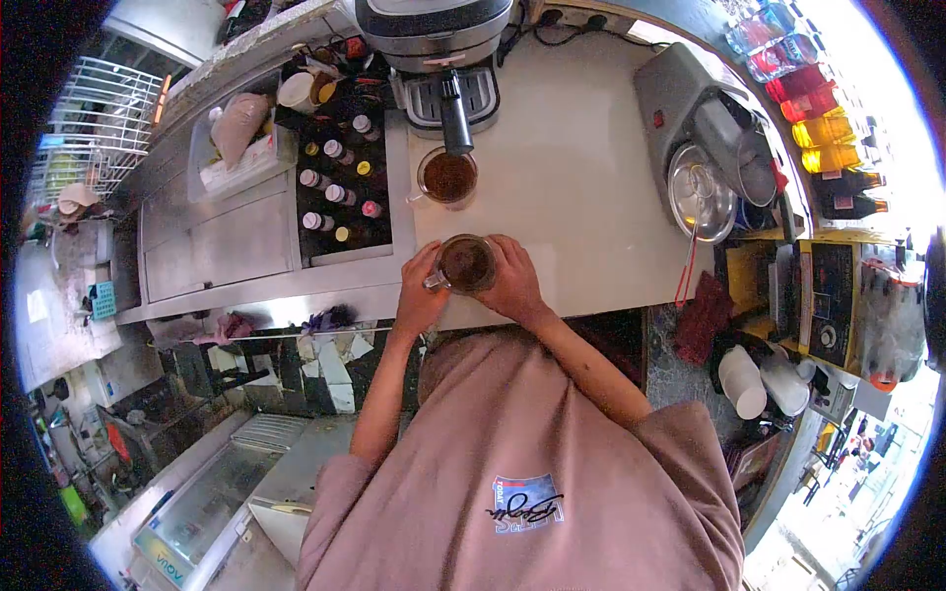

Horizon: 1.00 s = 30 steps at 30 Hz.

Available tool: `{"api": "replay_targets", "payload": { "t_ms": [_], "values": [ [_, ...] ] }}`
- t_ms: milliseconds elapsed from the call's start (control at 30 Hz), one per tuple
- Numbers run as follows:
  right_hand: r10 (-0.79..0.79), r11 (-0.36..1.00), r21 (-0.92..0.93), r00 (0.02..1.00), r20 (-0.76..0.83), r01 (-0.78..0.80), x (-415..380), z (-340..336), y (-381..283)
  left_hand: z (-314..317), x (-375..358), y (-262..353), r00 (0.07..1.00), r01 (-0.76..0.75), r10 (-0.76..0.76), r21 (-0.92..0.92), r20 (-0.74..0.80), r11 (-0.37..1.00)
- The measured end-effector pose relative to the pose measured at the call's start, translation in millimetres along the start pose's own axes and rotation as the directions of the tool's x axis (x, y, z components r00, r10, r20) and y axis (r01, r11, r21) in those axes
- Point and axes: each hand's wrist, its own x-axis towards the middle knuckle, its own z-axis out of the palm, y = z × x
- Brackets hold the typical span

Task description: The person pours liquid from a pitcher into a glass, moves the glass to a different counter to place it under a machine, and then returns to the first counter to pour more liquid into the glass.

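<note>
Near the front edge of the pale counter [581, 148] stands a glass mug [466, 263] of dark brown drink. My left hand [421, 286] is closed round its left side, at the handle. The right side of the same mug is held by my right hand [514, 279], its fingers against the glass. A second glass cup [447, 178] with dark brown contents sits just beyond, its handle pointing left. Above that cup, the black handle [454, 113] of a coffee machine [434, 39] sticks out toward me.
Left of the cups, a recessed rack holds several bottles [340, 153], beside a clear bin [241, 143]. At right are a grey appliance [690, 89], a metal bowl [702, 192] and a dark red cloth [704, 317]. Stacked white cups [742, 382] lie lower right.
</note>
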Motion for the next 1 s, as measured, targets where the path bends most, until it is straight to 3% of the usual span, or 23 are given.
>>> {"api": "replay_targets", "payload": {
  "t_ms": [67,167,200,267,400,467,600,667,767,833,867,900,933,1000],
  "values": [
    [0.0,1.0,-0.006,1.0,0.004,0.0,0.2,-0.9,-0.4,1.0,-2.9,5.2,0.992,0.088,-0.094,-0.064,-0.081,0.994],
    [0.021,1.0,-0.001,1.0,0.01,-0.021,-1.2,0.1,-2.9,3.2,-3.5,1.4,0.984,0.166,-0.175,-0.204,-0.031,0.965],
    [0.046,0.999,0.004,0.999,0.015,-0.046,-2.1,0.0,-2.6,5.0,-3.9,4.5,0.985,0.163,-0.172,-0.202,-0.03,0.966],
    [0.028,1.0,0.011,1.0,0.002,-0.028,-3.8,-0.4,0.4,13.8,-8.2,13.8,0.965,0.044,-0.134,-0.364,-0.226,0.93],
    [0.037,0.994,0.098,0.998,0.059,-0.043,-4.6,-13.9,-1.4,25.9,-30.8,23.0,0.933,0.011,-0.09,-0.223,-0.347,0.975],
    [0.048,0.992,0.118,0.997,0.052,-0.054,-12.7,-17.5,3.8,30.8,-46.7,26.0,0.848,0.021,-0.054,-0.07,-0.527,0.997],
    [0.133,0.982,0.126,0.989,0.062,-0.139,-35.0,-37.2,8.2,27.5,-70.7,14.5,0.909,0.059,-0.015,0.093,-0.416,0.994],
    [0.145,0.984,0.105,0.989,0.009,-0.145,-50.3,-51.7,13.8,25.3,-70.0,19.2,0.917,-0.082,0.192,0.309,-0.348,0.948],
    [0.235,0.967,0.11,0.971,-0.053,-0.228,-81.2,-75.5,27.3,32.7,-59.5,29.3,0.933,-0.115,0.184,0.229,-0.308,0.967],
    [0.336,0.936,0.142,0.939,-0.075,-0.323,-109.1,-94.2,31.7,43.0,-52.6,42.2,0.961,-0.184,0.222,0.219,-0.163,0.958],
    [0.368,0.927,0.135,0.917,-0.152,-0.35,-124.6,-104.7,31.9,52.8,-46.7,49.5,0.953,-0.287,0.301,0.205,-0.037,0.936],
    [0.399,0.916,0.128,0.887,-0.231,-0.379,-141.2,-115.8,33.2,64.2,-39.2,59.2,0.921,-0.39,0.38,0.177,0.09,0.903],
    [0.427,0.904,0.128,0.863,-0.271,-0.408,-161.1,-126.1,35.5,77.0,-30.4,75.9,0.871,-0.491,0.477,0.171,0.118,0.854],
    [0.504,0.853,0.132,0.734,-0.456,-0.504,-210.0,-148.6,36.9,104.6,-18.1,100.9,0.829,-0.546,0.512,0.131,0.225,0.827]
  ]
}}
